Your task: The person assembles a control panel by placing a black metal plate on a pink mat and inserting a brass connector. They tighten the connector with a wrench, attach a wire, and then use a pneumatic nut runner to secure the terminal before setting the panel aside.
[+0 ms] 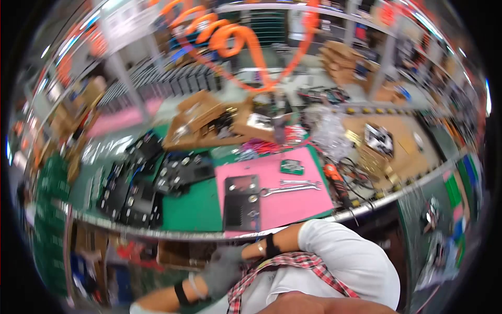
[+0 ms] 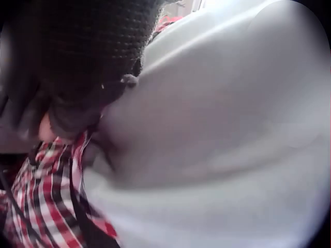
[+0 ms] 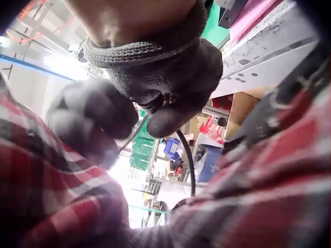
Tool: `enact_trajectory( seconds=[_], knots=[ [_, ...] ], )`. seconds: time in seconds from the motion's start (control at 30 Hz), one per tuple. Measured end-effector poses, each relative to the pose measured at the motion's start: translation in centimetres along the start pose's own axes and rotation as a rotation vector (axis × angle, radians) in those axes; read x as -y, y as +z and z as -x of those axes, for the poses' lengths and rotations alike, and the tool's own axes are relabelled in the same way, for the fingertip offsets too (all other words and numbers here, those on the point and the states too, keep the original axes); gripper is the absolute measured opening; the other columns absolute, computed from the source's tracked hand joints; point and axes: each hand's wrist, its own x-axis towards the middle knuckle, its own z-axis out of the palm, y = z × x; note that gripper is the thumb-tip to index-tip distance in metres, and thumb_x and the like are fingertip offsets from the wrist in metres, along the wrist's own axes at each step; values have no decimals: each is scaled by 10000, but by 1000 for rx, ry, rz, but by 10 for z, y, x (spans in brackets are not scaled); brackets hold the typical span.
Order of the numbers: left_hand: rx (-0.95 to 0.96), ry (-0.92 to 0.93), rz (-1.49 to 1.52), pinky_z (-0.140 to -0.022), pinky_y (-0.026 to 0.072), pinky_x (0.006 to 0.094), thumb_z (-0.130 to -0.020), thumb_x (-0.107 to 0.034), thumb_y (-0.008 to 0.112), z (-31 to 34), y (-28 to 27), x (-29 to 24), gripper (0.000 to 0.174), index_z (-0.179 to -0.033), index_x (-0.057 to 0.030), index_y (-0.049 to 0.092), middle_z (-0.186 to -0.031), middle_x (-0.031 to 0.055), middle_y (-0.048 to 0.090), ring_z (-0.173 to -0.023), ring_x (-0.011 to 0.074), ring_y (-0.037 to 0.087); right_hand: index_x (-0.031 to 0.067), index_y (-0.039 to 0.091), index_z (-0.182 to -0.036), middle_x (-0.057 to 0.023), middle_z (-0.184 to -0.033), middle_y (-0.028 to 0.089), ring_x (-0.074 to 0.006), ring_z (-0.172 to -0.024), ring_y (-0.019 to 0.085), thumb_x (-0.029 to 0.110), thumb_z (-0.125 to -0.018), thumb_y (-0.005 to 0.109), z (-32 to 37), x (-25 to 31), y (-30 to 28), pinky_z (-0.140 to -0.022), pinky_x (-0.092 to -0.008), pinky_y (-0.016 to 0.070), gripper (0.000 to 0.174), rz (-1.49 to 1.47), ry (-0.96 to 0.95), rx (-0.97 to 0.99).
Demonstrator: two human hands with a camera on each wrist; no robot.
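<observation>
Both hands wear grey knitted gloves and meet low in front of the body, beside the red-checked apron point(image 1: 287, 259). My right hand point(image 3: 170, 82) has its fingers curled, and a thin dark cord point(image 3: 189, 163) runs down from beneath them. Close beside it, my left hand point(image 3: 93, 116) bends its fingers near the apron cloth; what lies inside those fingers is hidden. In the head view the left hand point(image 1: 217, 272) overlaps the right. The left wrist view shows dark glove knit, the checked cloth point(image 2: 51, 196) and a white shirt point(image 2: 217, 113).
Above the hands runs the bench edge point(image 1: 183, 235). On the pink mat point(image 1: 293, 204) lie a black panel point(image 1: 241, 204), wrenches point(image 1: 290, 189) and a green circuit board point(image 1: 292, 166). More black units point(image 1: 185, 170) stand left, cardboard boxes behind, and an orange-handled tool point(image 1: 334, 178) right.
</observation>
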Motion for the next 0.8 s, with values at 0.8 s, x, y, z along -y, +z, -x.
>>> enact_trajectory(
  seconds=[0.8],
  knots=[
    [-162,-397,737,-826,465,365,-840,-169,535,-70,88,69,382,-1198,-73,443,-1085,114,554,-967,257,562,-5,587,-1026,-70,-820,628,-99,-640,574,185,-863,536,414,88,-210,-555,-241,463,256,605,-629,-1529]
  ],
)
